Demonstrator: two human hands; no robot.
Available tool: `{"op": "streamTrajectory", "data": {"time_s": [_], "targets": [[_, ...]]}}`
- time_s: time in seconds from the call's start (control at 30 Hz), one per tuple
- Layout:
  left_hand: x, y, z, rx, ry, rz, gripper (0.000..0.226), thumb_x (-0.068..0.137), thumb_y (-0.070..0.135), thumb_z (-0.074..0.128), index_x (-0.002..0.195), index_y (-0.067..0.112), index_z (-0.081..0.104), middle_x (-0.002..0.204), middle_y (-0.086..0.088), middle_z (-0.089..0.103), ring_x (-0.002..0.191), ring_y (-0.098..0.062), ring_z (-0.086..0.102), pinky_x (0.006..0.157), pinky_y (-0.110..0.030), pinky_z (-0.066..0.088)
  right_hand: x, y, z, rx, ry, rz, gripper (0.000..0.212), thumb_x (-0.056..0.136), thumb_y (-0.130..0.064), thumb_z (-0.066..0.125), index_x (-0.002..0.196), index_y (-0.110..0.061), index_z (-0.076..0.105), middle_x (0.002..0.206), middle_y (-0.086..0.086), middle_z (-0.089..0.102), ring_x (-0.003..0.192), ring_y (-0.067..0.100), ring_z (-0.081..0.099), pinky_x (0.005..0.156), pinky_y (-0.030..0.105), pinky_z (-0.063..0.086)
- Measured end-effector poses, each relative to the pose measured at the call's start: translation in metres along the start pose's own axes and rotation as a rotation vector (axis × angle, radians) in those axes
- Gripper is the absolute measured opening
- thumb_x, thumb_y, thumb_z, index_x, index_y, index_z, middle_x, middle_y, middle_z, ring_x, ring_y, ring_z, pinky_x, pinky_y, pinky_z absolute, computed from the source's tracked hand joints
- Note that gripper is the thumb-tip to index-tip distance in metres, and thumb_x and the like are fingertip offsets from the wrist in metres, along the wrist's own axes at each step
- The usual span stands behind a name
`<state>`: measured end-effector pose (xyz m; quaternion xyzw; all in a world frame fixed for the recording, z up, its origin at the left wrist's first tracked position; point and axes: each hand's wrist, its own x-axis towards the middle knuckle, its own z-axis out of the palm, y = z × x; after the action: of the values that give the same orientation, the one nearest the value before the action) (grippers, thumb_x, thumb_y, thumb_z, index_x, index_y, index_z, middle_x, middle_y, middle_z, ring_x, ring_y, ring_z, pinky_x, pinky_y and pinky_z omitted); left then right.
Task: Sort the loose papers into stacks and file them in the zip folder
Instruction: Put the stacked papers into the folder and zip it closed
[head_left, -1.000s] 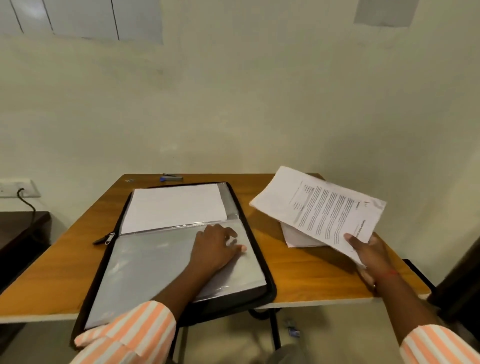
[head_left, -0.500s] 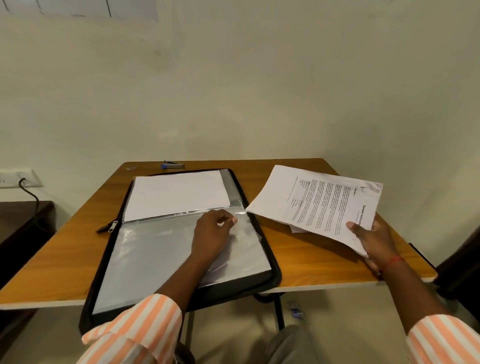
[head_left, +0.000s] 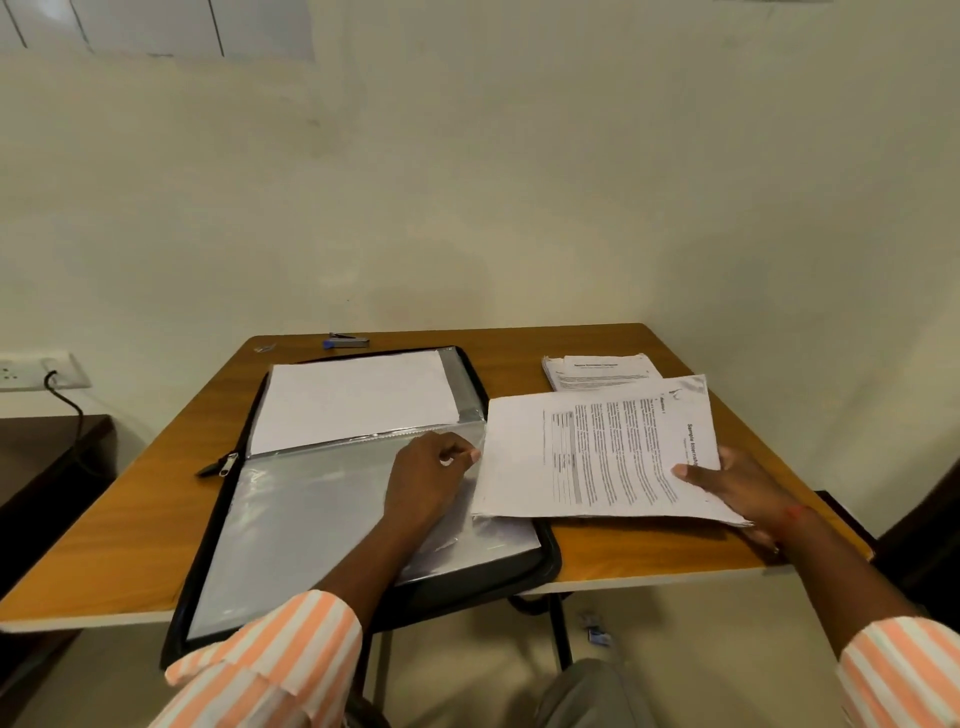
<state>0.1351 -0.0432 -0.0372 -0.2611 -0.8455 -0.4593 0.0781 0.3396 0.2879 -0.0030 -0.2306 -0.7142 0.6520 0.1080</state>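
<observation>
The right hand (head_left: 737, 488) gripped one sheaf of printed papers (head_left: 597, 452) by its near right corner, thumb on top and fingers underneath. How many sheets it held could not be told. The sheaf hung low over the table (head_left: 130, 519), its long axis running from the right hand across toward the left hand (head_left: 434, 478), and its free short edge lay just beside that hand's fingertips. The left hand rested on the near half of the one open zip folder (head_left: 540, 571). Its fingers were curled and seemingly pinching the right-hand edge of the clear sleeve (head_left: 311, 519). The coming move looked to turn on this: the sleeve's mouth sat right at the left hand, directly ahead of the sheaf's leading edge, so the right hand would have to slide the papers leftward along their length while the left held the mouth apart. One blank white sheet (head_left: 353, 400) lay in the folder half beyond the left hand. One further stack of papers (head_left: 602, 371) lay on the table beyond the right hand. One zip pull (head_left: 226, 464) lay well to the left of the left hand, and one small blue-tipped tool (head_left: 345, 341), perhaps a stapler, lay far beyond it.
</observation>
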Motion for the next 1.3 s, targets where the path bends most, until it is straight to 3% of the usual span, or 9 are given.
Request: {"op": "streamTrajectory", "data": {"time_s": [0.13,0.27,0.37,0.53,0.6,0.7,0.8,1.03,1.3], "targets": [[0.001,0.003,0.001,0.113,-0.083,0.026,0.012,0.092,0.039,0.069,0.093,0.033,0.079,0.094,0.015,0.076,0.084,-0.004,0.065,0.084,-0.022,0.05,-0.002,-0.007,-0.011,-0.079,-0.085,0.024,0.047,0.087,-0.009,0.073,0.132,-0.014,0.06,0.119,0.007,0.073,0.101,0.031,0.073,0.068,0.035,0.061],[0.016,0.009,-0.002,0.244,-0.237,0.1,0.021,0.099,0.033,0.057,0.11,0.038,0.074,0.113,0.011,0.071,0.099,-0.008,0.063,0.096,-0.03,0.051,-0.002,-0.013,-0.015,-0.106,-0.121,0.045,0.063,0.073,-0.023,0.084,0.131,-0.015,0.061,0.121,0.007,0.072,0.106,0.032,0.072,0.093,0.055,0.056],[0.034,0.021,-0.006,0.385,-0.445,0.231,0.033,0.104,0.019,0.052,0.129,0.036,0.067,0.126,0.004,0.058,0.114,-0.013,0.054,0.101,-0.026,0.042,-0.002,-0.013,-0.016,-0.096,-0.137,0.044,0.087,0.053,-0.04,0.097,0.13,-0.017,0.062,0.121,0.006,0.072,0.109,0.033,0.07,0.096,0.058,0.053],[0.054,0.031,-0.008,0.503,-0.638,0.378,0.027,0.101,0.018,0.06,0.121,0.034,0.067,0.111,0.008,0.047,0.106,-0.011,0.049,0.087,-0.022,0.04,-0.004,-0.015,-0.015,-0.095,-0.149,0.019,0.067,0.072,-0.026,0.087,0.133,-0.016,0.06,0.121,0.006,0.073,0.105,0.032,0.072,0.088,0.05,0.057],[0.058,0.033,-0.007,0.543,-0.634,0.415,0.018,0.1,0.019,0.059,0.112,0.031,0.067,0.106,0.009,0.046,0.1,-0.009,0.048,0.079,-0.02,0.037,-0.005,-0.018,-0.013,-0.1,-0.16,0.012,0.061,0.076,-0.022,0.084,0.132,-0.016,0.061,0.12,0.005,0.073,0.104,0.032,0.072,0.085,0.047,0.059],[0.064,0.031,-0.008,0.548,-0.601,0.453,0.019,0.098,0.014,0.058,0.104,0.03,0.066,0.101,0.01,0.049,0.09,-0.009,0.051,0.07,-0.017,0.038,-0.007,-0.024,-0.013,-0.07,-0.145,0.025,0.044,0.086,-0.005,0.072,0.129,-0.013,0.062,0.113,0.006,0.075,0.096,0.029,0.075,0.065,0.032,0.06],[0.068,0.029,-0.01,0.461,-0.493,0.377,0.023,0.099,0.012,0.055,0.103,0.032,0.065,0.106,0.009,0.059,0.091,-0.013,0.06,0.077,-0.026,0.052,-0.009,-0.03,-0.012,-0.049,-0.134,0.043,0.034,0.089,0.003,0.067,0.119,-0.012,0.066,0.103,0.005,0.078,0.086,0.026,0.076,0.057,0.027,0.058],[0.079,0.028,-0.017,0.284,-0.321,0.218,0.016,0.103,0.018,0.053,0.096,0.029,0.062,0.1,0.008,0.068,0.089,-0.01,0.064,0.078,-0.026,0.051,0.006,-0.035,-0.013,-0.175,-0.144,0.071,0.029,0.085,-0.003,0.075,0.113,-0.011,0.071,0.11,0.004,0.076,0.092,0.023,0.075,0.066,0.025,0.057],[0.084,0.034,-0.018,0.273,-0.263,0.185,0.018,0.103,0.015,0.052,0.098,0.029,0.062,0.1,0.01,0.066,0.088,-0.009,0.062,0.083,-0.03,0.055,0.02,-0.045,-0.013,-0.022,-0.215,0.101,0.036,0.086,0.008,0.068,0.119,-0.007,0.067,0.11,0.006,0.076,0.095,0.024,0.075,0.067,0.028,0.06]]}}
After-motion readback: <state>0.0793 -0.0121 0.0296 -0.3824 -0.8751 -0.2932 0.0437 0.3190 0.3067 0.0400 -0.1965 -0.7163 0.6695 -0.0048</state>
